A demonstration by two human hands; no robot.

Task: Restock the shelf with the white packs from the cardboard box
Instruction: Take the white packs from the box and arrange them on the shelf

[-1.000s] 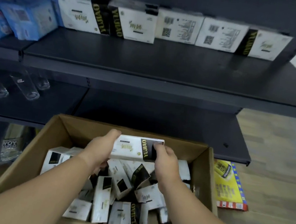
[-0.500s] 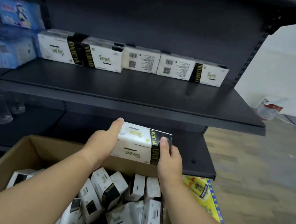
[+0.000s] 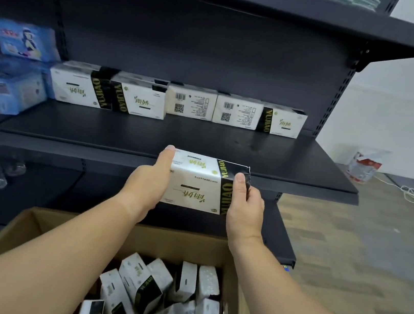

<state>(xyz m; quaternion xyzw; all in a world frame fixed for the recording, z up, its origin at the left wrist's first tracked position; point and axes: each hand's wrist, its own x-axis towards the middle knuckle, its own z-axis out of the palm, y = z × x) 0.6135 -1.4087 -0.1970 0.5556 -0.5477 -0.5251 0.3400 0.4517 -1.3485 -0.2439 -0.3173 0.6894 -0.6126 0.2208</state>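
A white rectangular soft pack with a black band (image 3: 198, 182) is gripped endwise by the left hand (image 3: 148, 184) and right hand (image 3: 245, 207), fingers closed around it, level with the dark metal shelf (image 3: 149, 137) edge, presumably for flat placement.

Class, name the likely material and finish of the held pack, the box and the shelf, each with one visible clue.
Held pack: probably soft plastic film, slightly glossy; its black end crinkles under the right hand.
Cardboard box: matt brown cardboard; raw folded edges.
Shelf: seemingly painted metal, dark matt; thin edge, slotted uprights.
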